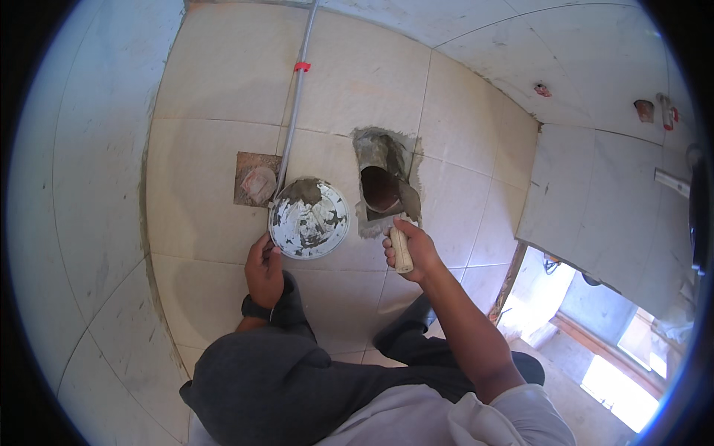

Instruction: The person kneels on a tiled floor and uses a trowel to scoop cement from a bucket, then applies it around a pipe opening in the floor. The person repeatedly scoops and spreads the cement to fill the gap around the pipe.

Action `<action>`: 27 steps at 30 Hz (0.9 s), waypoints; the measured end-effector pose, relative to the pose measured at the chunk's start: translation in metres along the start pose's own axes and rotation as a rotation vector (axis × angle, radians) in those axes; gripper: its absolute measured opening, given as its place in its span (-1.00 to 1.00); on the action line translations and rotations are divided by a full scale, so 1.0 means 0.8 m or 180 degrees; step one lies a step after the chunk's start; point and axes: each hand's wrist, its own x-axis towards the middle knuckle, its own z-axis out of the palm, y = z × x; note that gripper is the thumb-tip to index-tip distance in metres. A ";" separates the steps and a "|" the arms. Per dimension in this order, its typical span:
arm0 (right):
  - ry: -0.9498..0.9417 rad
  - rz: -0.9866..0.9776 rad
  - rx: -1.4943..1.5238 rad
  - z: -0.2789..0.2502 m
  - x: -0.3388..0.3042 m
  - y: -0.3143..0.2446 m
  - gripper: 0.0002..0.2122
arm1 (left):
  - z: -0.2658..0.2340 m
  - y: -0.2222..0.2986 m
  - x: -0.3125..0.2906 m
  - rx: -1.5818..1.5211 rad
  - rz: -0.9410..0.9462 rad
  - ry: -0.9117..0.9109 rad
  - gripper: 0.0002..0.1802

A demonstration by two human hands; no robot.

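In my right hand (421, 253) is a trowel by its pale wooden handle (401, 251). Its grey blade (410, 201) lies at the right side of a rough hole (381, 146) cut through the floor tiles. A round pipe mouth (380, 189), dark inside, shows in that hole, with grey mortar around the edges. Left of the hole rests a round white lid-like dish (311, 232), smeared with mortar and carrying a small grey heap (303, 191) at its far side. My left hand (265, 271) grips the dish's near-left rim between thumb and fingers.
A thin grey pipe (299, 97) with red tape runs along the floor to the dish. Beside it, a square cutout (258, 178) holds a wrapped stub. Tiled walls (82, 186) stand left and right. Pipe stubs (644, 111) poke from the right wall, near a doorway (535, 293).
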 end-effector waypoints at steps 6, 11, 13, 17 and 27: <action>-0.0193 0.0116 0.0331 0.010 0.015 -0.021 -0.67 | 0.003 0.008 -0.007 -0.0089 -0.0045 0.0179 -0.51; -0.0226 0.0160 0.0552 0.014 0.024 -0.027 -0.66 | 0.004 0.013 -0.014 0.0367 0.0143 0.0533 -0.53; -0.0266 0.0168 0.0603 0.015 0.026 -0.033 -0.66 | 0.002 0.013 -0.016 0.0499 0.0306 0.0662 -0.61; -0.0243 0.0207 0.0642 0.013 0.026 -0.051 -0.67 | -0.001 0.010 -0.022 0.0425 0.0116 0.0802 -0.75; -0.0208 0.0402 0.1011 0.008 0.001 -0.055 -0.68 | -0.004 0.020 -0.038 0.0683 0.0293 -0.0241 -0.81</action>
